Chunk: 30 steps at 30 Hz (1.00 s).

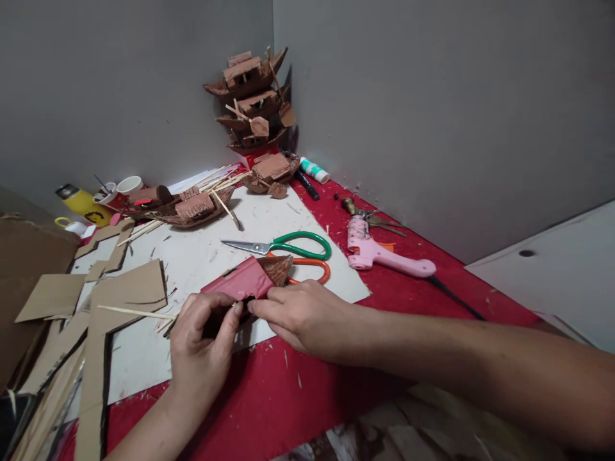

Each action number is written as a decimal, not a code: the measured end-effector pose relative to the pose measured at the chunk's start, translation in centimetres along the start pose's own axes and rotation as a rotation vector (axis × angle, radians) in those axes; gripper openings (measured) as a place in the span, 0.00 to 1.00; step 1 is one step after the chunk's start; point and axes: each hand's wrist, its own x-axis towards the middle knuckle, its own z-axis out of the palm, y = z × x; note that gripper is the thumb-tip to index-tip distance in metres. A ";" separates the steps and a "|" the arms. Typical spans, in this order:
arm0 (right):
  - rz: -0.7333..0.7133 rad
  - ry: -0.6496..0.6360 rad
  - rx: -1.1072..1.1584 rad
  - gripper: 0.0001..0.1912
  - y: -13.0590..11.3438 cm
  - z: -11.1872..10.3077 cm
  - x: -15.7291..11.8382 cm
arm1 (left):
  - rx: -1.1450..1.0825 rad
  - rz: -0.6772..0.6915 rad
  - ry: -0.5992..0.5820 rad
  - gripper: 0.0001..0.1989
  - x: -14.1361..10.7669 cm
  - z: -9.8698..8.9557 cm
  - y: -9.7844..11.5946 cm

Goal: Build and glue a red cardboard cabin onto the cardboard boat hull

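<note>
A small brown model boat (277, 269) with a reddish-pink roof (245, 279) lies at the near edge of the white sheet. My left hand (199, 339) grips its near left side, thumb and forefinger at a dark opening under the roof. At the right of that opening, my right hand (307, 317) has its fingers pressed together; whatever they pinch is too small to name. Thin light sticks (137, 312) stick out to the left, behind my left hand. Just beyond the boat lie scissors (254, 247) with one green and one orange handle.
A pink glue gun (384, 254) lies on the red tabletop (269, 403) at right. Cut cardboard (129, 288) covers the left side. Finished model boats (195, 208) stand behind, several stacked in the corner. A yellow bottle (86, 203) and cups (129, 186) are at back left.
</note>
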 end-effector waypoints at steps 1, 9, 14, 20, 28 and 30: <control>0.000 -0.006 0.001 0.15 0.0 0.0 0.0 | 0.008 -0.002 -0.003 0.05 0.0 0.0 0.0; -0.002 -0.008 0.042 0.16 -0.1 -0.3 0.1 | 0.000 -0.090 -0.015 0.03 0.0 0.0 0.2; -0.005 0.009 0.076 0.16 0.0 -0.3 0.0 | 0.005 -0.129 -0.036 0.02 0.0 -0.2 0.2; -0.020 0.208 0.297 0.20 0.4 0.0 -0.1 | -0.064 -0.239 -0.047 0.03 0.2 -0.7 -0.1; 0.125 0.455 0.723 0.15 0.4 -1.0 0.1 | -0.199 -0.430 0.002 0.06 1.3 -1.4 0.8; 0.230 0.396 0.907 0.12 0.3 -1.6 0.2 | -0.223 -0.463 0.048 0.06 1.3 -1.8 1.3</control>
